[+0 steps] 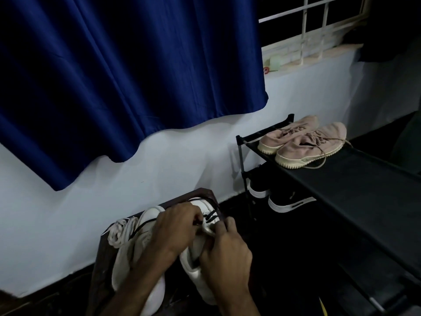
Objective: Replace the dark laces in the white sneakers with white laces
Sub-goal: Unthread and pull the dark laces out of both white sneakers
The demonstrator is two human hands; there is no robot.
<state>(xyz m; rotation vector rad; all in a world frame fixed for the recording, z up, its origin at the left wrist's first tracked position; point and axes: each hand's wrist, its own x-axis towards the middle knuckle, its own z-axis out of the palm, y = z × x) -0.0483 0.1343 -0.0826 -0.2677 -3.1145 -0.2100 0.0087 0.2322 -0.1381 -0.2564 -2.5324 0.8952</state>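
Note:
Two white sneakers lie side by side on a dark stool [100, 265]. The right sneaker [196, 270] carries a dark lace [210, 217] crossing its front eyelets. My left hand [177, 226] pinches that dark lace near the tongue. My right hand [224, 249] grips the sneaker's tongue and side, fingers curled over it. The left sneaker [129, 254] lies mostly under my left forearm, with a dark lace strand trailing across it. A bundle of white laces [118, 231] rests on the stool's left edge beside it.
A black shoe rack [355, 185] stands to the right, with pink sneakers [305, 142] on top and black shoes [284, 201] on the lower shelf. A blue curtain [118, 76] hangs over the white wall behind. The floor is dark.

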